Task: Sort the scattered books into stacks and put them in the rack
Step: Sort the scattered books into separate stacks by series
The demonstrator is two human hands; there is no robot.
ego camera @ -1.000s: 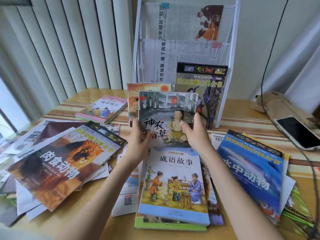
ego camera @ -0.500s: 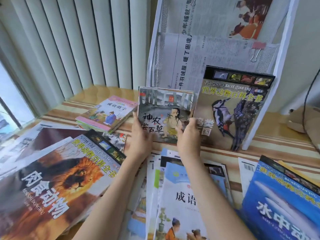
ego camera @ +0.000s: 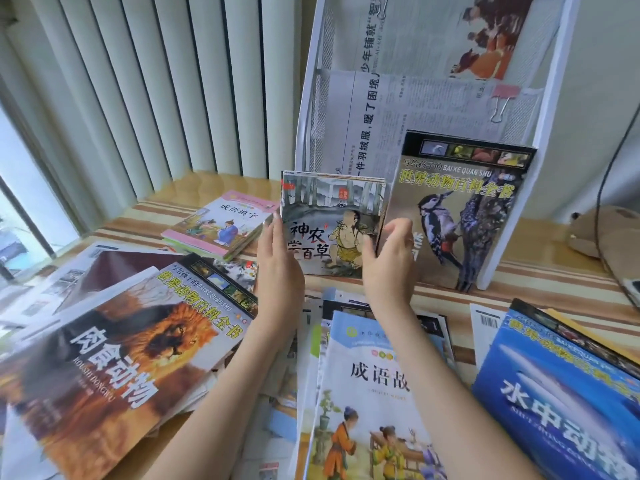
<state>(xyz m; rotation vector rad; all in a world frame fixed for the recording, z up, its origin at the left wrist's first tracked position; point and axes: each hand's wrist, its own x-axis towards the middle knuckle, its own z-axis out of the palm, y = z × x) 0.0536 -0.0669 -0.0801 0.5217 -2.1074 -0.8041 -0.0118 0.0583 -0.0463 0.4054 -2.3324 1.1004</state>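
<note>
Stack of small grey-covered storybooks standing upright at the foot of the white mesh rack, left half of the bottom tier, just beside the tall woodpecker encyclopedia leaning in the right half. Left hand flat against the stack's left edge, fingers straight and pointing up, touching rather than wrapping. Right hand at the stack's right edge, fingers loosely curved, thumb raised in front of the woodpecker cover; cannot tell whether pinching the books or only steadying them. Newspapers filling the rack's upper tiers, pink binder clip on one sheet. Pink-edged pile of story books lying flat on the striped table, left of the rack. Lion-cover book on a loose heap at near left, pale-blue idiom storybook lying between the forearms, blue sea-animal book at near right. Vertical blinds behind
</note>
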